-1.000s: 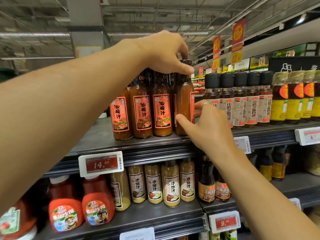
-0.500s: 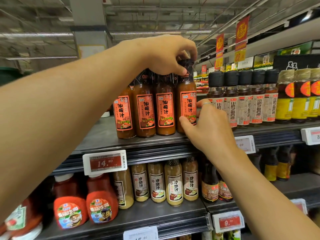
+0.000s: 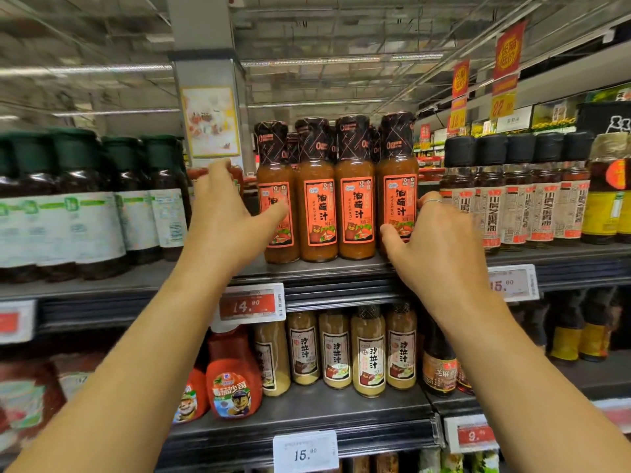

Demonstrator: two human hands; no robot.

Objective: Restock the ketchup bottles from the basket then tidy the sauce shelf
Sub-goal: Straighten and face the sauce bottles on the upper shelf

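We are tidying the sauce shelf (image 3: 324,271): our left hand (image 3: 228,213) and right hand (image 3: 433,240), each grip wide and holding nothing, bracket the orange sauce bottles (image 3: 336,199) between them, which next need squaring together.

Both my arms reach forward and up, hands apart at about the same height.

My left hand (image 3: 225,216) is raised with the back toward me, fingers extended and a little spread, thumb stretched out to the right. My right hand (image 3: 433,244) mirrors it, back toward me, fingers lightly bent forward, thumb pointing left, a ring on one finger. Both forearms are bare and rise from the lower corners, converging inward.
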